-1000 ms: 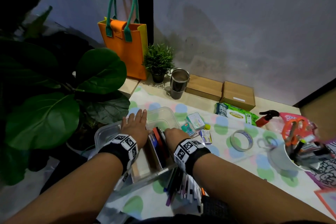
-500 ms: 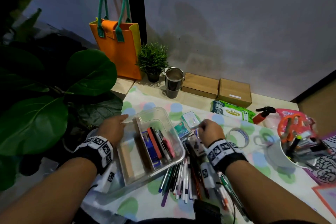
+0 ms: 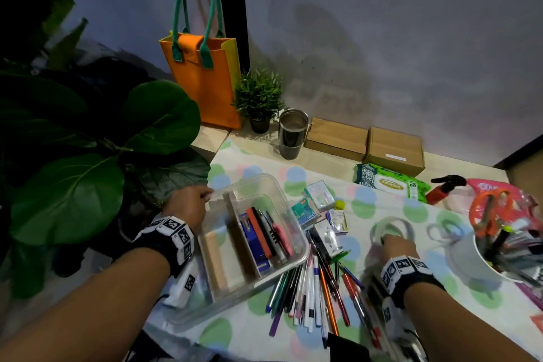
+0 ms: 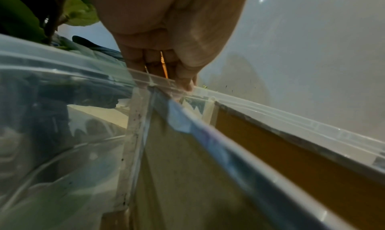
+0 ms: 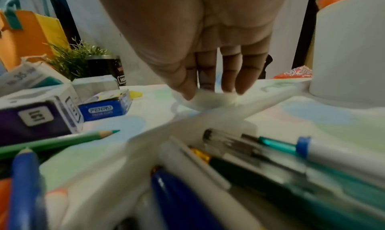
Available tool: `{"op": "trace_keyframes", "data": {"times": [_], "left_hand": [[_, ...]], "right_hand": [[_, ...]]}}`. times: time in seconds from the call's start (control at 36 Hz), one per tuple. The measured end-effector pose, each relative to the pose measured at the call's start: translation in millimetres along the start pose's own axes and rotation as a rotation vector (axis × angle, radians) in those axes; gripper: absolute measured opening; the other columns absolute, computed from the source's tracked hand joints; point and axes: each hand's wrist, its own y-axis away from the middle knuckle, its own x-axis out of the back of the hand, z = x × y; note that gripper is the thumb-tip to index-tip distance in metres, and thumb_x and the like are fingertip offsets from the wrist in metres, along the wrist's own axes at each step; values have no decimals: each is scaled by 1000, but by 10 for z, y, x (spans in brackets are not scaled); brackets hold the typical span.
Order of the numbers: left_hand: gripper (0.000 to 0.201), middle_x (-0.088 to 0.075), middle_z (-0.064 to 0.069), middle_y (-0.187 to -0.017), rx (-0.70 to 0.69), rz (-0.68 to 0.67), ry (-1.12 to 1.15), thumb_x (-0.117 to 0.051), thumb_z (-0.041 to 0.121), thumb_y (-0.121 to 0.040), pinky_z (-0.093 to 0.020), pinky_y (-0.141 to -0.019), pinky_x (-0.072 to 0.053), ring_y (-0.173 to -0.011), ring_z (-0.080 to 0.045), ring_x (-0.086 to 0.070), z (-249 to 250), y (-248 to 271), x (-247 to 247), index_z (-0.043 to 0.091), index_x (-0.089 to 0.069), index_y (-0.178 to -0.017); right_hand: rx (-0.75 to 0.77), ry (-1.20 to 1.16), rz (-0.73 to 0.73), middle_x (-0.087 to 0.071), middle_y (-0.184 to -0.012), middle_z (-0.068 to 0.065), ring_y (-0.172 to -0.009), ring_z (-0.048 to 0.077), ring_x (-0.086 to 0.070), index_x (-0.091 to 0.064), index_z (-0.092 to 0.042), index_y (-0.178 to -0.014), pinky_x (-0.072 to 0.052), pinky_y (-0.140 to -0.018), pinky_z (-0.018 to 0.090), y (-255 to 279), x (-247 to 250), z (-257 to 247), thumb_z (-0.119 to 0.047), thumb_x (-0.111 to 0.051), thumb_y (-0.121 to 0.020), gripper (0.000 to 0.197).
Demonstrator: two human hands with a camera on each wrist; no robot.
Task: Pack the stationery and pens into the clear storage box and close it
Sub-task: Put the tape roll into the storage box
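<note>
The left hand (image 3: 188, 206) grips the far left rim of the clear storage box (image 3: 273, 185), fingers curled over its edge. The box lies open, with pens and a stapler in its right compartment. Just right of the box lies a spread of loose pens (image 3: 311, 288). Further right, the right hand (image 3: 396, 247) pinches a tape roll (image 3: 390, 229) between thumb and fingertips.

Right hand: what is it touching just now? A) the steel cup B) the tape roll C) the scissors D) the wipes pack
B: the right hand has its fingertips on the clear tape roll lying on the dotted cloth; whether it grips it yet is unclear.
</note>
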Motion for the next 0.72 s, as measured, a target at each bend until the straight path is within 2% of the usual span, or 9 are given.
{"op": "trace_keyframes", "data": {"times": [0.08, 0.14, 0.19, 0.31, 0.36, 0.5, 0.58, 0.64, 0.72], "left_hand": [[31, -69, -10, -118, 0, -6, 21, -54, 8, -91, -18, -80, -38, -104, -27, -64, 4, -9, -8, 19, -69, -115], [30, -69, -10, -117, 1, -13, 35, -53, 8, -92, -17, -78, -37, -103, -26, -64, 10, -8, -4, 18, -69, -115], [30, -70, -9, -115, -5, -23, 55, -53, 5, -91, -17, -76, -37, -100, -23, -65, 14, -23, -18, 16, -69, -115], [28, -70, -10, -114, -17, -31, 87, -53, 6, -92, -18, -77, -38, -99, -23, -65, 14, -26, -37, 14, -69, -114], [27, -69, -10, -116, -19, -35, 89, -53, 8, -93, -18, -80, -39, -103, -25, -64, 20, -23, -33, 13, -69, -114], [26, -67, -12, -120, -32, -70, 113, -55, 10, -93, -19, -84, -39, -110, -25, -61, 19, -31, 6, 10, -68, -115], [27, -65, -10, -125, -43, -99, 90, -55, 18, -94, -25, -96, -42, -116, -26, -59, -6, -14, 51, 11, -67, -117], [30, -64, -11, -127, -40, -135, 76, -54, 20, -95, -26, -96, -42, -117, -26, -59, -54, -6, 81, 11, -64, -121], [32, -64, -10, -126, -17, -177, 51, -51, 21, -96, -26, -94, -42, -114, -27, -59, -157, 16, 130, 14, -62, -125]], "right_hand": [[29, -16, 26, -58, -121, 18, -112, 33, -56, -57, -11, -115, -46, -87, 32, 55, 127, -40, -18, -47, -92, 26], [103, -73, 31, -62, -114, 23, -104, 35, -59, -59, -10, -91, -45, -78, 32, 123, 244, -122, -9, -44, -91, 15], [209, -166, 101, -66, -102, 27, -93, 38, -62, -55, -9, -73, -40, -69, 30, 173, 333, -234, -4, -46, -89, 19], [521, -347, 234, -68, -95, 15, -86, 27, -62, -65, -1, -96, -40, -70, 24, 560, 463, -603, -6, -56, -90, 12], [716, -389, 254, -70, -91, 14, -81, 26, -62, -68, -3, -92, -38, -66, 24, 789, 490, -809, -7, -59, -89, 10], [1075, -220, 130, -70, -81, 15, -79, 29, -61, -72, -7, -86, -46, -75, 35, 1126, 322, -1219, -14, -59, -82, 15], [1110, -51, 77, -68, -88, 16, -87, 32, -58, -72, -9, -95, -44, -78, 36, 1133, 155, -1369, -11, -55, -83, 21], [1074, 38, 20, -66, -98, 15, -98, 30, -55, -70, -11, -105, -38, -80, 31, 1112, 117, -1461, -9, -53, -88, 24], [1020, 161, -52, -63, -109, 14, -108, 26, -51, -67, -12, -112, -40, -88, 31, 1072, 129, -1593, -12, -51, -90, 27]]}}
